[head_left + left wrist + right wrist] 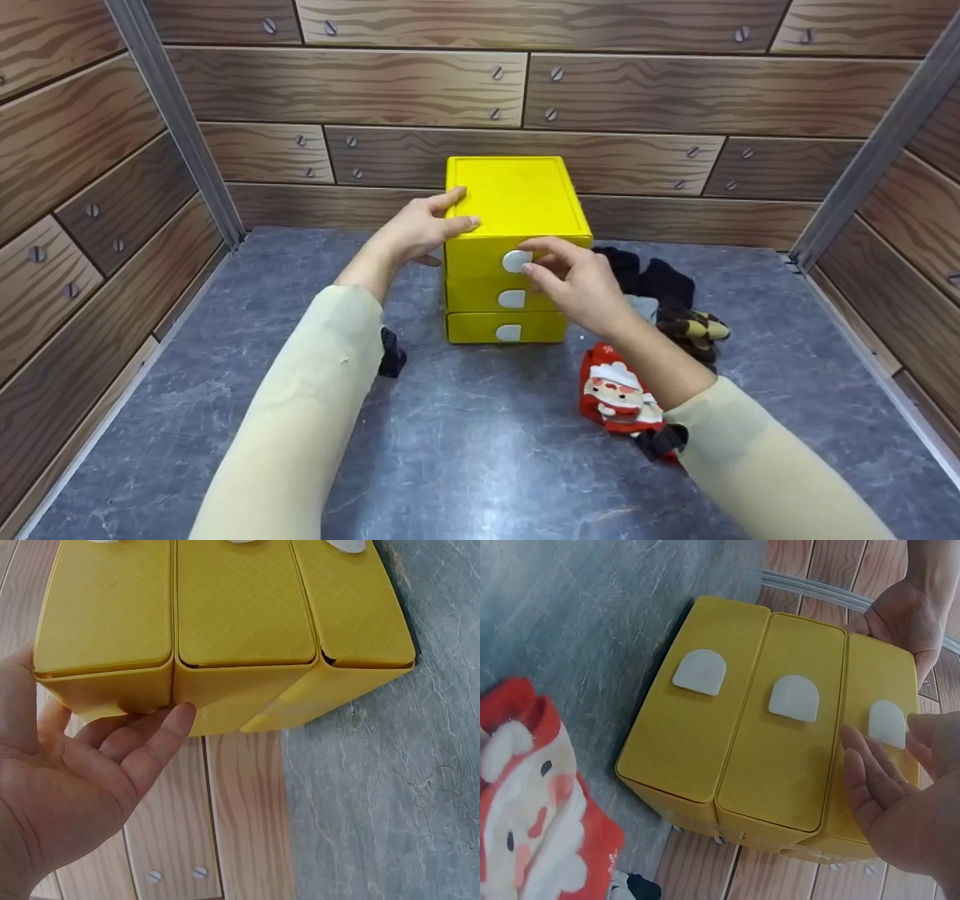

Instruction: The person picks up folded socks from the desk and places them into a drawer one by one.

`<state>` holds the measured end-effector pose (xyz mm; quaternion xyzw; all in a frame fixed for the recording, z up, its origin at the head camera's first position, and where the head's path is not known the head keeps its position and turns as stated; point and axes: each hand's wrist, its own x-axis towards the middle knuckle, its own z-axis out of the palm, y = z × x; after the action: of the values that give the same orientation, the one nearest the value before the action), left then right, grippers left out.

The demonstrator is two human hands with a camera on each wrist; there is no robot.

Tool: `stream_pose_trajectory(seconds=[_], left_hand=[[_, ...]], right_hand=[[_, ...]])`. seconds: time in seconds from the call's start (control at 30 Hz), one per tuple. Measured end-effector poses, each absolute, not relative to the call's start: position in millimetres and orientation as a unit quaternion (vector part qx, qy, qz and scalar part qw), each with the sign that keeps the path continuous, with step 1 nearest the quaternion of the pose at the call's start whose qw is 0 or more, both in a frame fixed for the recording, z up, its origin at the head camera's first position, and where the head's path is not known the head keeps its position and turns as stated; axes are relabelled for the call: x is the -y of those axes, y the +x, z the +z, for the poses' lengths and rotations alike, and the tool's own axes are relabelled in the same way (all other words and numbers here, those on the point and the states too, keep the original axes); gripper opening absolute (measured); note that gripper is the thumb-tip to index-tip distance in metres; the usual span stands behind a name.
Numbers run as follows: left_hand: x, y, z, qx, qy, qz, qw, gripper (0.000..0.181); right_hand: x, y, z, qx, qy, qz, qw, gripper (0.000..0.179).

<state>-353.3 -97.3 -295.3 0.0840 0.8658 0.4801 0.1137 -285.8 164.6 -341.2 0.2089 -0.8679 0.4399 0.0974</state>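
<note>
A yellow three-drawer box (517, 195) stands upright, its drawers closed and each bearing a white tab handle. My left hand (420, 229) rests at its upper left edge, thumb and a finger on top. In the left wrist view the other fingers (150, 754) lie fairly straight along the side wall. At the top drawer, the fingertips of my right hand (574, 281) are right at the white handle (516, 261). The right wrist view shows that handle (887, 724) between the spread thumb and fingers, its face largely uncovered.
On the grey marbled tabletop (450, 450), right of the box, lies a red cloth item with a Santa face (619, 390). Behind it are black cloth items (664, 285) and a yellow-brown checked one (694, 328). Wood-patterned panels (420, 86) enclose the back and sides.
</note>
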Motion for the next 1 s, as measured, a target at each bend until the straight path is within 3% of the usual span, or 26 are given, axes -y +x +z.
stream_pose_trajectory(seconds=[0.57, 1.0], left_hand=[[90, -355, -298, -0.861, 0.065, 0.49, 0.118, 0.075], [95, -354, -298, -0.864, 0.059, 0.485, 0.119, 0.074]], right_hand=[[-165, -283, -346, 0.854, 0.206, 0.471, 0.084, 0.027], [-163, -260, -349, 0.853, 0.222, 0.465, 0.083, 0.027]])
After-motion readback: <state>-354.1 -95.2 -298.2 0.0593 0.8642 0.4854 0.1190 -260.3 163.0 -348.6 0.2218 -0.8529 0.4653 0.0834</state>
